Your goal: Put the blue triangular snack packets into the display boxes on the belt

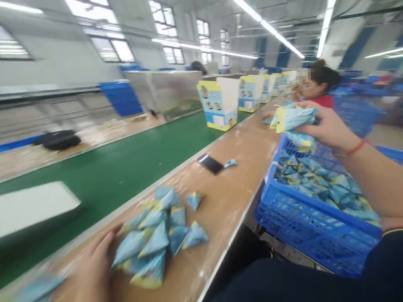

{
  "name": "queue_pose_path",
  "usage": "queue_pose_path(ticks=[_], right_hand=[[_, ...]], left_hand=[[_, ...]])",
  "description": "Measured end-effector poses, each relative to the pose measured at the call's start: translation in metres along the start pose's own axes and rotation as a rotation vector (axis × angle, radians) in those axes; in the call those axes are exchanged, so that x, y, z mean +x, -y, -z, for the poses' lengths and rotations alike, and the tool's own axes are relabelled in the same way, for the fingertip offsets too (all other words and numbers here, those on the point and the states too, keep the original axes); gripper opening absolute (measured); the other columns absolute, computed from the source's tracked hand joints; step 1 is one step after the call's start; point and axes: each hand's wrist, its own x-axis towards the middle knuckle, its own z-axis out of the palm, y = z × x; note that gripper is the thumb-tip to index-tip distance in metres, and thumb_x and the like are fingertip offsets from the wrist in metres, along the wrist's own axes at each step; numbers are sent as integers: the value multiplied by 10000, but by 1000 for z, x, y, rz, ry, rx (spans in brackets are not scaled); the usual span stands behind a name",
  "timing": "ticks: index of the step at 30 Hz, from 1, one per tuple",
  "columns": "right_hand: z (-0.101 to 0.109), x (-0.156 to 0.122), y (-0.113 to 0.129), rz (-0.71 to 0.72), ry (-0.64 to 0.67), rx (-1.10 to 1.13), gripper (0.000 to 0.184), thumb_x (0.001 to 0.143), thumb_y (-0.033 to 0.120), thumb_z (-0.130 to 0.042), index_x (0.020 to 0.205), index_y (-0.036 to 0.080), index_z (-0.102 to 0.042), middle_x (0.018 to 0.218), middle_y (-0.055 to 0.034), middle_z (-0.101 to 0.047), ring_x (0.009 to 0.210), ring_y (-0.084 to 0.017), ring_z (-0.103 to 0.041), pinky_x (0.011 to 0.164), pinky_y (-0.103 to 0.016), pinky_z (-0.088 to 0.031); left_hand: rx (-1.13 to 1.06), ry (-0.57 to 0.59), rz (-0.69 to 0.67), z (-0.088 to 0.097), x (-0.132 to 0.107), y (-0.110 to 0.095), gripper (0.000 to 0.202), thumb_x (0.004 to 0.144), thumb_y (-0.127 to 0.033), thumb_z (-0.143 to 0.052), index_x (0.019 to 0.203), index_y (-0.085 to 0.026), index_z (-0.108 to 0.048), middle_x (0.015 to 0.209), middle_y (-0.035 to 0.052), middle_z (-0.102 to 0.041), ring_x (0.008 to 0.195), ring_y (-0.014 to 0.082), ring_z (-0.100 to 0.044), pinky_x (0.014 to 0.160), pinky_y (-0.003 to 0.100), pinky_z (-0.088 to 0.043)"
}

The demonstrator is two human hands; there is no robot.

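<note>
A pile of blue-and-yellow pyramid-shaped packets [159, 235] lies on the brown tabletop. My left hand [98, 262] is open along the pile's left side, its stretched fingers somewhat blurred by motion. My right hand [324, 126] is raised above a blue plastic basket [317, 230], closed around several packets [297, 118] of the same colours. More such packets [324, 182] fill the inside of that basket. One single packet [195, 200] sits just right of the pile.
A green conveyor belt [126, 161] runs along the table's left, carrying open printed cartons [218, 105] and a blurred white carton [34, 207]. A phone [210, 164] and a small wrapper [231, 162] lie on the table. A co-worker [324, 84] sits ahead on the right.
</note>
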Motion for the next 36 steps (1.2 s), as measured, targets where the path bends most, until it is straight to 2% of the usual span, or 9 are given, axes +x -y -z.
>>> queue_pose_path(ticks=[3,7,10,15,19,24,28,32,36], right_hand=[[-69,24,84,334,191,149,337,780,485,-694,993,225,-673,1305,-52,-621,1282,-331,-557,1144,-512,-403],[-219,32,166,744,617,336,137,755,267,-705,862,194,-660,1289,-56,-597,1209,-280,-573,1067,-446,-462],[-313,18,208,884,803,363,123,720,152,-710,831,175,-662,1255,-75,-593,1092,-246,-607,983,-408,-509],[-380,4,255,1092,977,279,203,717,131,-735,915,176,-727,1262,-83,-587,1084,-248,-609,966,-413,-517],[-397,11,278,1200,1128,230,315,739,234,-824,1048,217,-771,1320,-81,-603,1279,-300,-561,1075,-458,-473],[-404,30,287,1233,1275,141,631,814,421,-819,1403,287,-636,1580,-72,-440,1536,-335,-321,1203,-498,-352],[-390,47,298,1111,1382,138,591,895,470,-724,1442,281,-607,1595,-76,-444,1531,-346,-335,1075,-428,-512],[-337,68,294,834,1351,195,594,933,465,-660,1469,225,-574,1593,-99,-450,1219,-256,-645,872,-341,-608],[-242,86,221,771,860,98,473,947,486,-632,1329,210,-674,1332,-49,-667,1121,-203,-660,1018,-374,-526]], left_hand=[[-105,-20,-16,-1,2,3,400,460,-512,-769,725,-215,-723,819,48,-775,971,339,-704,841,448,-580],[-187,-13,-68,5,12,28,519,577,-581,-758,897,-173,-729,1052,131,-757,1145,340,-642,935,408,-518],[-261,0,-89,7,14,41,511,713,-615,-659,993,-195,-730,1219,129,-724,1277,323,-593,1014,399,-480],[-449,45,-93,14,22,44,604,786,-685,-546,1100,-201,-727,1366,144,-662,1315,358,-585,1016,469,-501],[-688,104,-90,20,26,45,620,780,-665,-586,1133,-175,-728,1345,150,-676,1338,369,-565,1039,472,-497],[-615,76,-109,17,32,50,579,808,-637,-571,1115,-172,-727,1281,149,-710,1325,345,-579,1089,469,-463],[-528,41,-123,16,34,54,541,853,-602,-537,1124,-178,-735,1302,127,-710,1359,359,-554,1112,496,-434],[-399,39,-158,21,29,54,486,851,-559,-592,1154,-213,-747,1361,82,-689,1425,335,-499,1173,476,-384],[-274,74,-213,27,24,47,465,737,-523,-733,1088,-221,-784,1358,74,-694,1433,326,-489,1245,444,-307]])
